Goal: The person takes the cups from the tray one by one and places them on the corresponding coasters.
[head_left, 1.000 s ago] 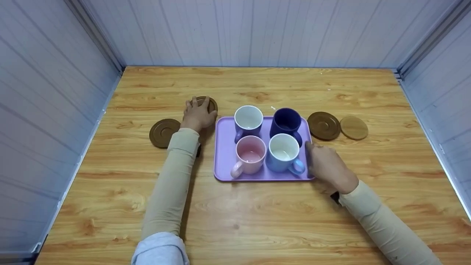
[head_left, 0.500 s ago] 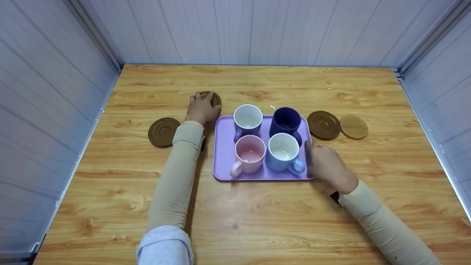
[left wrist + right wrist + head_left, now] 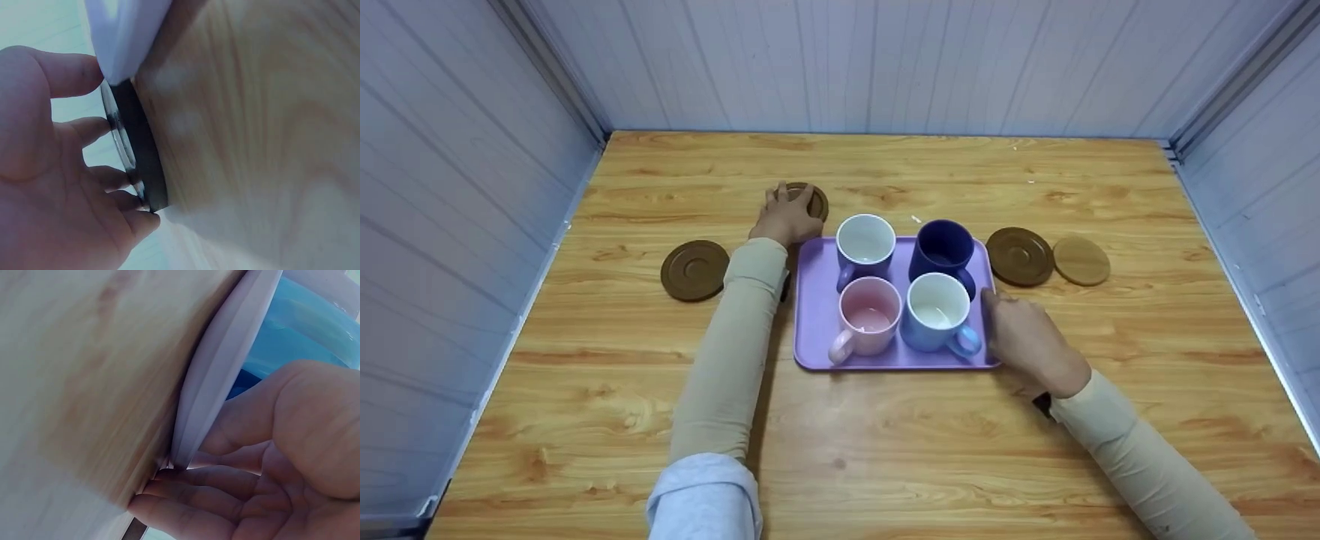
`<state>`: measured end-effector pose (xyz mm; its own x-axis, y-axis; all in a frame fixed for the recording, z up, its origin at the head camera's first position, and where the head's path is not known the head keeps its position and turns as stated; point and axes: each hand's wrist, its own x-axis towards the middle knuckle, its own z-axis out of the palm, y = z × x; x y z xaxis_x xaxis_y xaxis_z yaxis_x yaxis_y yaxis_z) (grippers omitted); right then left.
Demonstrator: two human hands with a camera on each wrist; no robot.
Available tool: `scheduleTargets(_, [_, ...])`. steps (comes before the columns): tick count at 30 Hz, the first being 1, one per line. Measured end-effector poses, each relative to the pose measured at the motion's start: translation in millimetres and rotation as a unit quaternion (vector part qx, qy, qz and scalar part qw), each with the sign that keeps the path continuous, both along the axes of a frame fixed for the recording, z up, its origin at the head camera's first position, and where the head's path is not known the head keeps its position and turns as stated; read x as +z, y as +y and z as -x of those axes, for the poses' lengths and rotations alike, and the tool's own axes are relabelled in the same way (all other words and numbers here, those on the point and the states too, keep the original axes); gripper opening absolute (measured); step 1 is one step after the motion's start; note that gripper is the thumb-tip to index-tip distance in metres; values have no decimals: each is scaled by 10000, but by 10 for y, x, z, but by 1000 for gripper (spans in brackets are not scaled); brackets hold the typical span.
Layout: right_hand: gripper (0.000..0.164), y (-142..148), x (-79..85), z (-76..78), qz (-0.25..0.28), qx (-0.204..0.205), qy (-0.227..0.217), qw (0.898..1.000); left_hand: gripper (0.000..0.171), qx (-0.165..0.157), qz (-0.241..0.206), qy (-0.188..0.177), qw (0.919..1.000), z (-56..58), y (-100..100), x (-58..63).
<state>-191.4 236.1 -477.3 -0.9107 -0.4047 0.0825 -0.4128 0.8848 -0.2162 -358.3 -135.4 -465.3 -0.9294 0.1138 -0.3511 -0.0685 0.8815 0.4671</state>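
My left hand [image 3: 787, 219] rests over a brown round coaster [image 3: 816, 204] behind the tray's left corner. In the left wrist view its spread fingertips press on the top face of the coaster [image 3: 140, 138], which lies on the table. My right hand [image 3: 1031, 337] holds the right edge of the purple tray [image 3: 819, 322]. In the right wrist view the thumb lies over the tray rim [image 3: 211, 377] and the fingers are low against its outer side. On the tray stand a white-lined mug [image 3: 866, 241], a dark blue mug [image 3: 943, 251], a pink mug [image 3: 871, 319] and a light blue mug [image 3: 934, 319].
Another brown coaster [image 3: 695, 271] lies to the left of the tray. At the right lie a brown coaster [image 3: 1020, 256], close by the tray's corner, and a lighter wooden disc [image 3: 1081, 260]. Pale panel walls [image 3: 840, 67] bound the wooden table [image 3: 840, 450] behind and at both sides.
My left hand has slid the coaster to the right and slightly away, toward the tray's back left corner. My right hand and the tray have stayed in place.
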Motion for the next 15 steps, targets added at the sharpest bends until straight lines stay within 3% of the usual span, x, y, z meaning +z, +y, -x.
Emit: scheduleTargets(15, [22, 8, -1, -4, 40, -31, -74, 10000, 86, -495, -25, 157, 9986, 95, 122, -45])
